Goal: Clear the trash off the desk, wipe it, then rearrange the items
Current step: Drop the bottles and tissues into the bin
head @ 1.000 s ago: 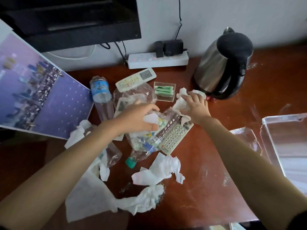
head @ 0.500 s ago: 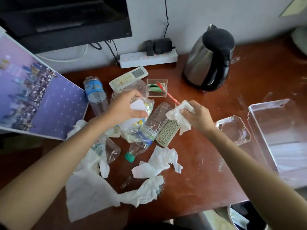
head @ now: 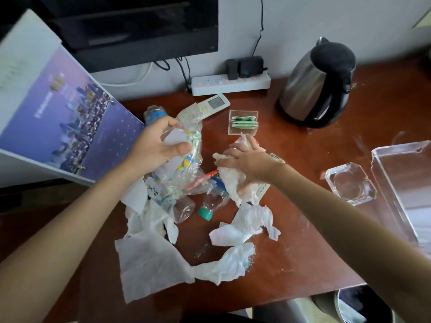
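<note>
The left hand (head: 156, 148) grips a crinkled clear plastic bag (head: 190, 134). The right hand (head: 250, 162) clutches a crumpled white tissue (head: 229, 180). Both are over the glossy brown desk (head: 303, 241), among crushed bottles (head: 210, 201) and torn tissues (head: 247, 224).

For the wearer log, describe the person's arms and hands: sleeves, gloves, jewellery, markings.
The left hand and right hand are both bare: no gloves, and no ring that I can make out. The left forearm and right forearm are uncovered up to the frame edge, with no sleeve, watch, bracelet or marking in view.
</note>
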`<state>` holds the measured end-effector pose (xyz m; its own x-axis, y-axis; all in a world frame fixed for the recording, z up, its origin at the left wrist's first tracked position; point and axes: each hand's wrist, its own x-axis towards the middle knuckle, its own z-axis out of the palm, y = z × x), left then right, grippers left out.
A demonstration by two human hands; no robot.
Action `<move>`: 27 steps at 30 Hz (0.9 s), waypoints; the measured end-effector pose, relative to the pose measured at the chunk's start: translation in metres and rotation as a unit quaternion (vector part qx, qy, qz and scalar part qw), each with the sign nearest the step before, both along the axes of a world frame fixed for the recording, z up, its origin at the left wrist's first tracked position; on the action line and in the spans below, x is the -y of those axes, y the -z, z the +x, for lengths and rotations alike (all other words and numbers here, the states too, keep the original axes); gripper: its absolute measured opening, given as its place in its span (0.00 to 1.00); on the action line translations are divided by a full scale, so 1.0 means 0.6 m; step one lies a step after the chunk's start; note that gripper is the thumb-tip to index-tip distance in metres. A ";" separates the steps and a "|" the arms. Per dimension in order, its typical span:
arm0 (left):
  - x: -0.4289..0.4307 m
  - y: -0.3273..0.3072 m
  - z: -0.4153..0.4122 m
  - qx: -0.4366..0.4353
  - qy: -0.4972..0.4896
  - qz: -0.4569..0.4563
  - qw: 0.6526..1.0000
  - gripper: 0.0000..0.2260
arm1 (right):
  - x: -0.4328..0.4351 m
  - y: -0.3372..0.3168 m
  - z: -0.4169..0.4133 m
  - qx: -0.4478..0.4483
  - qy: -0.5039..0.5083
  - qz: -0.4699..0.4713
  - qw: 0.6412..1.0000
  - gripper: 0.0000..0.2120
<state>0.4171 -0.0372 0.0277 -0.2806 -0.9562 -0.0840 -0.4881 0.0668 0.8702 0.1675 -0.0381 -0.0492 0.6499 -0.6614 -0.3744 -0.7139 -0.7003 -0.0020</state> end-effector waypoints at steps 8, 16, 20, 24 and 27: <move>-0.005 -0.034 0.004 -0.054 0.012 -0.007 0.998 0.28 | -0.002 -0.027 -0.008 0.019 0.058 -0.012 0.998 0.37; 0.010 -0.088 -0.083 -0.087 -0.027 -0.059 0.994 0.18 | -0.094 -0.120 -0.162 0.178 0.389 0.060 0.902 0.25; 0.005 -0.123 -0.160 -0.088 0.047 -0.077 0.992 0.19 | -0.153 -0.136 -0.234 0.240 0.497 0.090 0.829 0.16; -0.030 -0.136 -0.260 -0.044 0.138 -0.077 0.986 0.22 | -0.219 -0.151 -0.313 0.287 0.559 0.069 0.775 0.16; -0.071 -0.134 -0.343 -0.007 0.189 -0.082 0.978 0.21 | -0.279 -0.159 -0.382 0.299 0.575 0.050 0.760 0.13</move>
